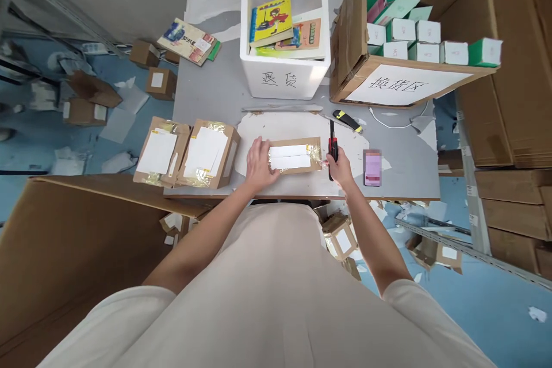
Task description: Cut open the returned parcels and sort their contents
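Note:
A small flat cardboard box (297,169) with a white label and clear tape lies on the white worn patch of the table in front of me. My left hand (259,165) grips its left end, thumb at the near edge and fingers along the far left corner. Just off the box's right end, my right hand (340,167) is closed round a red-and-black utility knife (333,146), its dark blade end pointing away from me. A yellow-and-black utility knife (347,121) lies farther back, and a phone (372,168) rests to the right.
Two taped cartons (206,152) with white labels stand at the left. Behind are a white foam bin (284,77) of books, a large cardboard box (351,40) with green-and-white boxes, and loose books (187,41). An open carton (86,241) stands near my left arm.

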The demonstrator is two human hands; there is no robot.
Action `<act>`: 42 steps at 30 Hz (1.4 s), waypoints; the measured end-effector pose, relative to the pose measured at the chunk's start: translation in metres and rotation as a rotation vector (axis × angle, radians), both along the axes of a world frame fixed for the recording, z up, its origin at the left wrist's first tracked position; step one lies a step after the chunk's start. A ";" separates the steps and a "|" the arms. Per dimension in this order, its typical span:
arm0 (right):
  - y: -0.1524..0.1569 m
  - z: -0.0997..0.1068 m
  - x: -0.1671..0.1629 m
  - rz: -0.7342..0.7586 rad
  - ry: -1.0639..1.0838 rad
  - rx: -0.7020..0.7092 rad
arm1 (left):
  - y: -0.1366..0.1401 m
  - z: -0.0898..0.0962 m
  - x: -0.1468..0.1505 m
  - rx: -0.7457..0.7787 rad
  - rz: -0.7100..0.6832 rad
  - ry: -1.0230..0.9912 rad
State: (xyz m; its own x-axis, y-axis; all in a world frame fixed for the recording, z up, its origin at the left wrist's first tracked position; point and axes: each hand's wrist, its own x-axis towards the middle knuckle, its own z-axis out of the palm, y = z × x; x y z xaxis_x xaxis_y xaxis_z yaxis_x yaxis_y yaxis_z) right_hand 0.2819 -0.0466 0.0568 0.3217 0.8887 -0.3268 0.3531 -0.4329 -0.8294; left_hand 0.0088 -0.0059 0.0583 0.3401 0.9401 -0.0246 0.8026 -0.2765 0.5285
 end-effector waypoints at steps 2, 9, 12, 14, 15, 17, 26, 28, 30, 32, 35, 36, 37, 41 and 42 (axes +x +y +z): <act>-0.017 0.013 0.004 0.022 -0.049 -0.096 | 0.015 0.002 0.006 0.016 -0.228 0.082; -0.047 0.032 0.005 0.105 0.035 -0.213 | 0.026 -0.001 0.018 -0.001 -0.299 0.206; -0.048 0.032 0.007 0.112 0.080 -0.236 | 0.023 -0.001 0.019 0.009 -0.291 0.213; -0.048 0.033 0.011 0.123 0.094 -0.246 | 0.023 -0.001 0.019 0.009 -0.291 0.207; -0.047 0.034 0.013 0.127 0.096 -0.249 | 0.023 -0.001 0.019 0.005 -0.291 0.203; -0.046 0.035 0.016 0.127 0.100 -0.249 | 0.024 -0.001 0.019 -0.006 -0.287 0.198; -0.041 0.040 0.011 0.124 0.001 -0.227 | 0.025 -0.004 0.019 -0.018 -0.261 0.125; -0.042 0.042 0.010 0.127 0.012 -0.241 | 0.025 -0.004 0.018 -0.016 -0.258 0.121; -0.043 0.043 0.009 0.131 0.031 -0.260 | 0.025 -0.004 0.019 -0.020 -0.257 0.136; -0.043 0.042 0.009 0.134 0.036 -0.273 | 0.024 -0.004 0.019 -0.023 -0.258 0.155; -0.042 0.038 0.015 0.157 0.060 -0.277 | 0.025 -0.004 0.019 -0.025 -0.264 0.159; -0.041 0.036 0.019 0.167 0.082 -0.275 | 0.025 -0.004 0.018 -0.025 -0.268 0.149; -0.039 0.035 0.023 0.178 0.112 -0.275 | 0.026 -0.004 0.018 -0.026 -0.274 0.138; -0.026 0.037 0.040 0.239 0.221 -0.298 | 0.028 -0.007 0.017 -0.024 -0.288 0.113; -0.023 0.039 0.043 0.260 0.223 -0.307 | 0.029 -0.007 0.018 -0.022 -0.285 0.112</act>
State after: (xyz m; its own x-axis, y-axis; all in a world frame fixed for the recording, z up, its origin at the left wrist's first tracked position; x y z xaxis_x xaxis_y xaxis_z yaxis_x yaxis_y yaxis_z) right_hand 0.3244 -0.0692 0.0954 -0.0076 0.7816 -0.6238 0.3098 -0.5913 -0.7446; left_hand 0.0267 0.0231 0.0515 0.5844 0.8057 -0.0960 0.7477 -0.4888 0.4495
